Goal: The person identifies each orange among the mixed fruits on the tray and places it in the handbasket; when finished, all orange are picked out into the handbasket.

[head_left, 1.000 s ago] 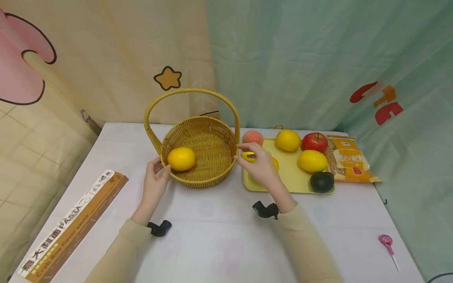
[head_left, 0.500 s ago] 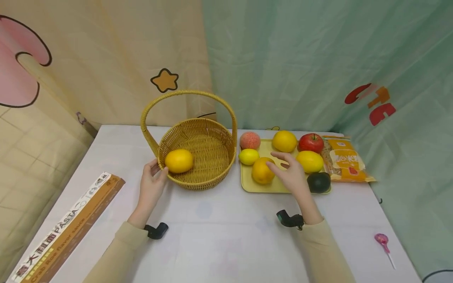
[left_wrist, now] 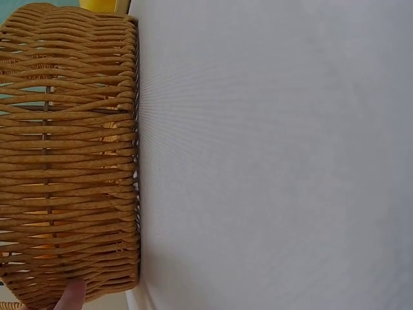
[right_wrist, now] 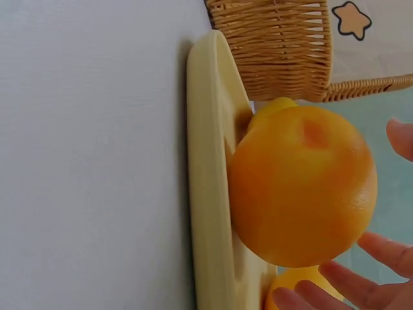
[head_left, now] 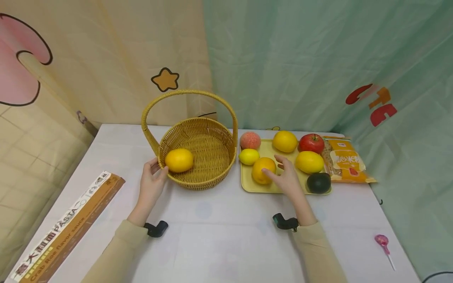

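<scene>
At the left side of the wicker basket (head_left: pixel 198 182), my left hand (head_left: pixel 152 182) holds the rim between thumb and fingers; the left wrist view shows one fingertip (left_wrist: pixel 72 294) on the weave. Inside the basket lies a rounded yellow-orange fruit (head_left: pixel 179 160). My right hand (head_left: pixel 287 177) is over the yellow tray (head_left: pixel 247 188), its fingers spread around the right side of an orange (head_left: pixel 261 176). In the right wrist view the thumb is apart from the orange (right_wrist: pixel 303 187), while other fingertips are right at its edge. The orange rests on the tray.
Also on the tray are a lime-yellow lemon (head_left: pixel 249 157), a pink peach-like fruit (head_left: pixel 250 140), two yellow fruits, a red apple (head_left: pixel 312 143) and a dark green avocado (head_left: pixel 319 183). A food packet (head_left: pixel 348 161), pasta box (head_left: pixel 69 228) and lollipop (head_left: pixel 383 245) lie on the table.
My right hand has moved from the basket's right rim over to the tray's right part, then slightly back left to the orange. The left hand has stayed on the basket rim.
</scene>
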A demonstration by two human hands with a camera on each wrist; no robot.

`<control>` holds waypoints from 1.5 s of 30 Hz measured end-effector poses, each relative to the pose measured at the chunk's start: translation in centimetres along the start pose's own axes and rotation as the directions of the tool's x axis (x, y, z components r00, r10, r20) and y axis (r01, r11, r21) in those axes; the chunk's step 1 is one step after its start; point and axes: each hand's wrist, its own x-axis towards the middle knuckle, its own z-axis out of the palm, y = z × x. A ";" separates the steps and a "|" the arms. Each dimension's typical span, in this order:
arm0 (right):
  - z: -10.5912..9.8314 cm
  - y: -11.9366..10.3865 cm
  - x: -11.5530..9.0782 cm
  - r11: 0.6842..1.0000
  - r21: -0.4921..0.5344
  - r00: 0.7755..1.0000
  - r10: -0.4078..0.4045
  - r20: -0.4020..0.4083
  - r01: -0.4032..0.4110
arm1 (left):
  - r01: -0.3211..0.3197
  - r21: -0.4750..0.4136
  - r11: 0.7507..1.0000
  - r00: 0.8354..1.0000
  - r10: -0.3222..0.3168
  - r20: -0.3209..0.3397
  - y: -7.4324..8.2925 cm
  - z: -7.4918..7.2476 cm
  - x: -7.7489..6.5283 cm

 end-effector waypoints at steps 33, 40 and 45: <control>1.6 -0.5 -0.2 0.990 0.078 0.992 0.119 -0.053 -0.114 | -0.029 -0.012 1.000 1.000 0.029 0.002 -0.2 0.2 0.2; 0.9 -3.0 -0.7 0.997 0.083 1.000 -0.004 -0.029 0.006 | -0.032 -0.001 0.999 0.999 0.032 0.001 -0.4 0.2 0.3; 1.3 -5.7 -0.7 0.988 0.106 0.994 -0.112 0.008 0.111 | -0.029 0.002 1.000 1.000 0.029 0.002 -0.5 0.1 0.2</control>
